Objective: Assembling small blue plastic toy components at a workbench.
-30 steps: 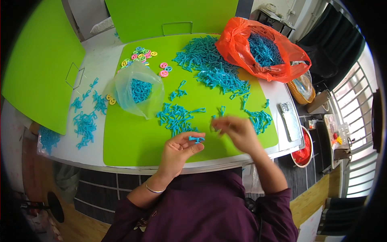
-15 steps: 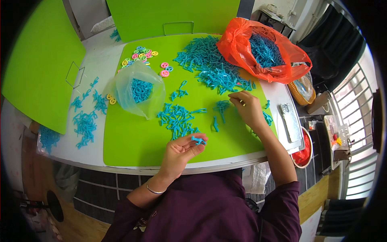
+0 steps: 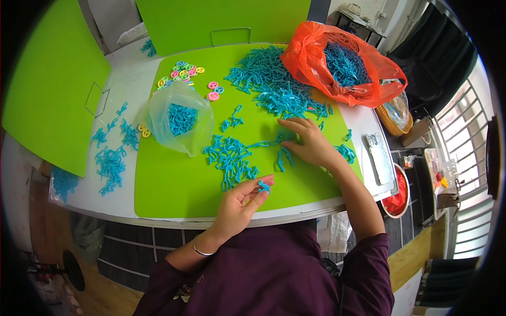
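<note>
Right of the translucent bag [image 3: 164,129], a blue piece [image 3: 263,187] is pinched and partly hidden by the left hand [image 3: 240,204], whether anything is gripped by the curled right hand [image 3: 312,143] cannot be told, and a blue heap [image 3: 347,152] is partly blocked by its wrist [image 3: 334,162].

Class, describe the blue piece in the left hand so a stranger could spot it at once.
Find the green board on the white table. Over its near edge is the left hand, a silvery bracelet on its wrist. Pinched between thumb and fingers is the small blue piece; unlike the loose blue pile beyond, it is held.
</note>
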The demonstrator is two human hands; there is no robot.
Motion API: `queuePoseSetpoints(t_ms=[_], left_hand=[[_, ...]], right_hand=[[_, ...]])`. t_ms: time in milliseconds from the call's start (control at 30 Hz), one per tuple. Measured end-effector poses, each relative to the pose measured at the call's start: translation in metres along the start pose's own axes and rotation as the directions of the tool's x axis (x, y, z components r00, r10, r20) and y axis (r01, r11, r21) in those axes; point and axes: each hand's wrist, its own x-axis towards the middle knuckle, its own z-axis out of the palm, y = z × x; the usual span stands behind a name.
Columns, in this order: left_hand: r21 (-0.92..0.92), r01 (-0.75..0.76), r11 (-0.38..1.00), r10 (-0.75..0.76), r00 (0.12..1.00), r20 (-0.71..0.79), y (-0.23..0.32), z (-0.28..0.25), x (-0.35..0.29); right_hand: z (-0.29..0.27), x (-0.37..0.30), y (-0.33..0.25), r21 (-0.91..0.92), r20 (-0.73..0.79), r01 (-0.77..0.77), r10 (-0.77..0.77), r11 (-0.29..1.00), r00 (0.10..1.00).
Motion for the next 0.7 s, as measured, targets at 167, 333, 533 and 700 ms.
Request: queuePoseSetpoints(t_ms=[167, 333, 533, 700], left_hand=[[0.018, -0.017, 1.000, 0.017, 1.000, -0.002, -0.005, -0.002, -0.001], [0.027, -0.017, 0.999, 0.017, 1.000, 0.004, -0.003, -0.001, 0.001], [0.056, -0.026, 0.998, 0.026, 1.000, 0.008, -0.006, 0.000, 0.000], [0.082, -0.034, 0.996, 0.035, 0.999, -0.006, -0.005, 0.002, 0.000]], right_hand=[[-0.008, -0.001, -0.011, 0.233, -0.007, -0.015, 0.017, 0.972, 1.000], [-0.010, 0.003, 0.005, 0.109, -0.083, -0.125, 0.134, 0.986, 0.988], [0.004, 0.012, 0.004, 0.055, -0.138, -0.106, 0.113, 0.993, 0.984], [0.011, 0.030, 0.004, -0.095, -0.014, -0.066, 0.065, 0.993, 0.998]])
